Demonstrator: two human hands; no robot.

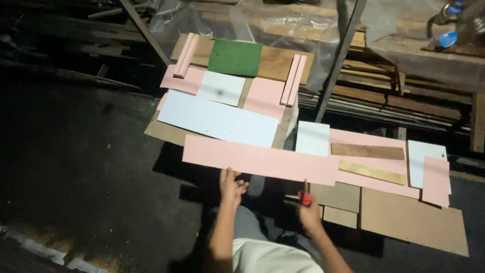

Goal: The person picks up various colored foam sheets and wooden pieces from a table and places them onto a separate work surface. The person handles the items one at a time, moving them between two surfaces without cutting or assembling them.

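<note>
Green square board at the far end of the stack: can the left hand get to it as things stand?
Probably not without leaning: the left hand rests at the long pink strip, with white panels between it and the green square board.

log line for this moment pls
left hand: on long pink board edge | right hand: holds small red tool

We see a long strip (260, 160) lying nearest us across the stool (290, 124), our left hand (231, 186) at its near edge; behind it a wide panel (217, 120), then small boards to the far edge. Right of the stool, two wooden slats (369, 151) lie on another panel (374, 162)
</note>
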